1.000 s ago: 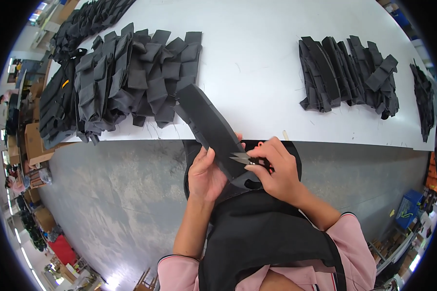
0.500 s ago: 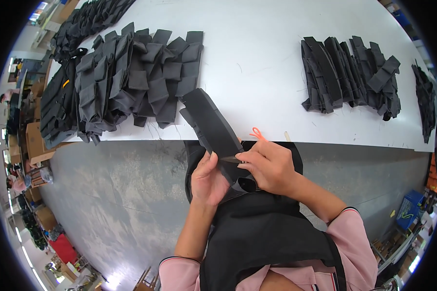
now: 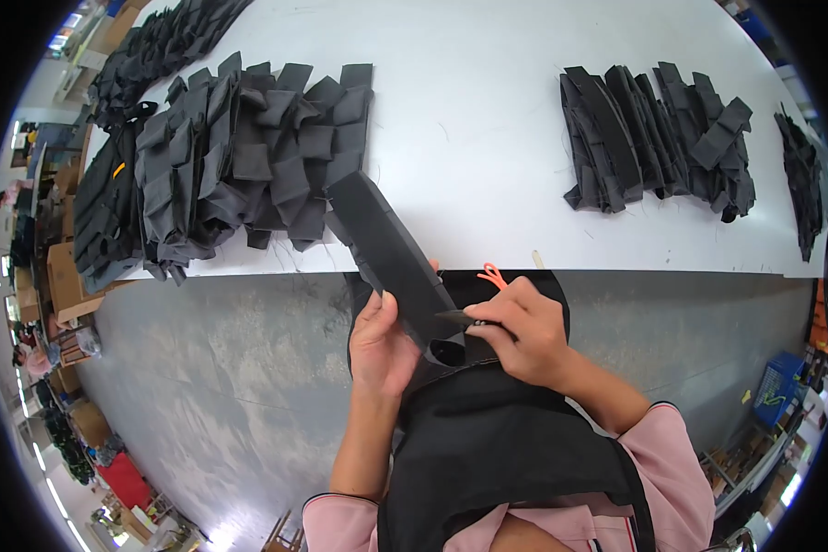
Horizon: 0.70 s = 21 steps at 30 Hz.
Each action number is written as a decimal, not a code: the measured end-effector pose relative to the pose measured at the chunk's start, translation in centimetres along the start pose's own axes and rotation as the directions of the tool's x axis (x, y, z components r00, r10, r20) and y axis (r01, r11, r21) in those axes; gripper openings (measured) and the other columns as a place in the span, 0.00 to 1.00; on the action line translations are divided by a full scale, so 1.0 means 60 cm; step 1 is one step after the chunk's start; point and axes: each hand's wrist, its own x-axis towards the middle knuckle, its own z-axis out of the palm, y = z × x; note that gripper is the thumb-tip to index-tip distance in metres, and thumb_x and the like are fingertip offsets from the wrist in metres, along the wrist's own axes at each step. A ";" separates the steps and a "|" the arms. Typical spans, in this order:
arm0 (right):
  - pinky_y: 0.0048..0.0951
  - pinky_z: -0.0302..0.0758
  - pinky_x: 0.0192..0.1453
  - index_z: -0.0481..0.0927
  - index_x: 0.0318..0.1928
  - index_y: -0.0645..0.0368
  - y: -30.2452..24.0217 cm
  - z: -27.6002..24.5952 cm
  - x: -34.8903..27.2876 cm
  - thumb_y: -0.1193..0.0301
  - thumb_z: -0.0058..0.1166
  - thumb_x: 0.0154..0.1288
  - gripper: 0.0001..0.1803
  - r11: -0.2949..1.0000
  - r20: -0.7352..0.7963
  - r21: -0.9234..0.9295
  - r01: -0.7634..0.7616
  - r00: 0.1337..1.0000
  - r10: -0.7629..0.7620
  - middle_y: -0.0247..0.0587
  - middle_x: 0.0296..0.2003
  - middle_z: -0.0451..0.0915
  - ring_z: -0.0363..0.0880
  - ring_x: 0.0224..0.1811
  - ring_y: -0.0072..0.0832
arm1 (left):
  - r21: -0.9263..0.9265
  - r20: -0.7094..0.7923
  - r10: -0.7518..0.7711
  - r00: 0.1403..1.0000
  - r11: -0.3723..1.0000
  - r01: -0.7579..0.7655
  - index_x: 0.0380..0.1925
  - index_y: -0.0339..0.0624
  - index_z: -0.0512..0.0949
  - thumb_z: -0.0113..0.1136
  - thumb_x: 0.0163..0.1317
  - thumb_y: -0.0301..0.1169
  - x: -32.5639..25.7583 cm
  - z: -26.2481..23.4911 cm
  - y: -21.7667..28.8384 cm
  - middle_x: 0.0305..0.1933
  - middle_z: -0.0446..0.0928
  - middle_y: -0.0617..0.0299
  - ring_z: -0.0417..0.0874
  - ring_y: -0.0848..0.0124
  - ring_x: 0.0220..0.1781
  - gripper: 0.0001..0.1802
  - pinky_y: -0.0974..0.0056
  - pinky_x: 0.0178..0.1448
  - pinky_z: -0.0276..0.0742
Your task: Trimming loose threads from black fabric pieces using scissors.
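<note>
My left hand (image 3: pixel 380 354) is closed round a long black fabric strip (image 3: pixel 391 253) with folded pouches along one side. The strip slants from my lap up over the table's edge. My right hand (image 3: pixel 526 333) grips small thread snips (image 3: pixel 454 317); their dark blades point left and lie against or just over the strip's lower part. An orange loop (image 3: pixel 493 274) sticks out above the right hand, seemingly part of the snips. Near the strip's lower end, a dark rounded opening (image 3: pixel 447 351) shows in the fabric.
The white table (image 3: pixel 478 184) bears a large heap of black pouch strips (image 3: pixel 267 156) at the left and a smaller stack (image 3: pixel 653 138) at the right. Loose threads lie about. A black apron (image 3: pixel 515 442) covers my lap. A blue crate (image 3: pixel 779 386) stands on the right.
The snips have come slightly down and right, with the blades lower along the strip. The strip has shifted a little left, and more of its lower face shows.
</note>
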 end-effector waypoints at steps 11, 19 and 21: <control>0.28 0.71 0.28 0.79 0.37 0.59 0.016 -0.001 -0.003 0.80 0.65 0.45 0.15 0.993 -0.094 0.008 -0.116 0.989 0.116 0.39 0.27 0.70 0.72 0.24 0.33 | -0.044 -0.073 -0.060 0.996 0.997 0.057 0.56 0.28 0.66 0.45 0.69 0.32 0.001 -0.016 -0.002 0.57 0.71 0.45 0.78 0.59 0.52 0.20 0.56 0.57 0.77; 0.25 0.70 0.27 0.80 0.38 0.59 0.014 0.002 -0.008 0.80 0.67 0.43 0.18 0.996 -0.047 0.061 -0.068 0.996 0.071 0.40 0.29 0.72 0.72 0.24 0.29 | -0.034 -0.082 -0.113 0.990 0.993 0.110 0.54 0.29 0.67 0.45 0.69 0.32 -0.003 -0.015 0.000 0.54 0.74 0.46 0.81 0.60 0.47 0.19 0.56 0.52 0.80; 0.25 0.69 0.25 0.80 0.37 0.59 0.014 0.001 -0.006 0.80 0.67 0.43 0.17 0.997 -0.052 0.044 -0.059 0.997 0.061 0.40 0.28 0.72 0.72 0.24 0.29 | -0.061 -0.083 -0.159 0.984 0.986 0.154 0.54 0.29 0.68 0.45 0.69 0.32 -0.004 -0.015 0.001 0.52 0.75 0.47 0.82 0.59 0.44 0.19 0.57 0.48 0.82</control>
